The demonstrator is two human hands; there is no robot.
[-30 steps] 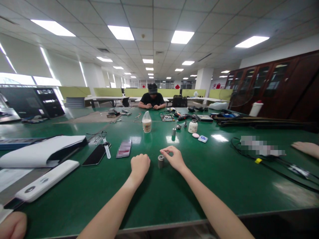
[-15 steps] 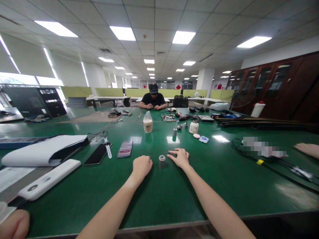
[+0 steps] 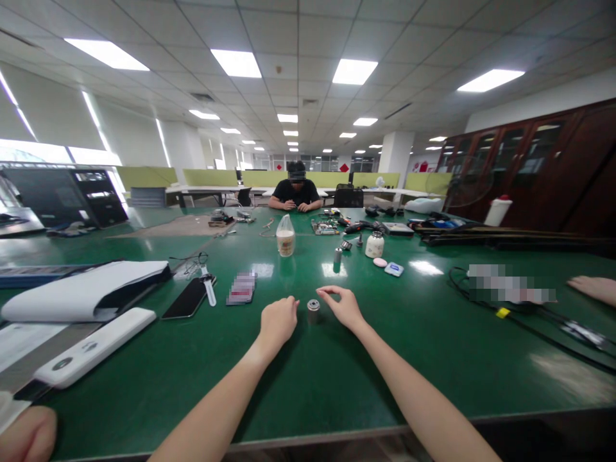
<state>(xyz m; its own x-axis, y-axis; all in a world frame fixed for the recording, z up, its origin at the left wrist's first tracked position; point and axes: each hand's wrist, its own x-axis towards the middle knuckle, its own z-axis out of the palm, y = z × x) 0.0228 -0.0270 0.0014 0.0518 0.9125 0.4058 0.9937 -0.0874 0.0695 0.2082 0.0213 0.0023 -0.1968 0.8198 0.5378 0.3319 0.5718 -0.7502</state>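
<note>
A small grey metal cylinder (image 3: 313,309) stands upright on the green table (image 3: 312,378), between my two hands. My left hand (image 3: 278,322) rests just left of it with the fingers curled, the fingertips close to the cylinder but apart from it. My right hand (image 3: 342,307) is just right of it, thumb and forefinger pinched together above the table near the cylinder's top. Whether something tiny sits in that pinch does not show.
A phone (image 3: 187,298), a white case (image 3: 94,346) and a folder (image 3: 81,292) lie at the left. A bottle (image 3: 285,236), a white jar (image 3: 374,245) and small parts stand farther back. Cables (image 3: 529,314) run at the right. A person sits at the far end; other people's hands show at both edges.
My right hand went flat on the table half a second ago and has now lifted back into a pinch. My left hand has edged closer to the cylinder.
</note>
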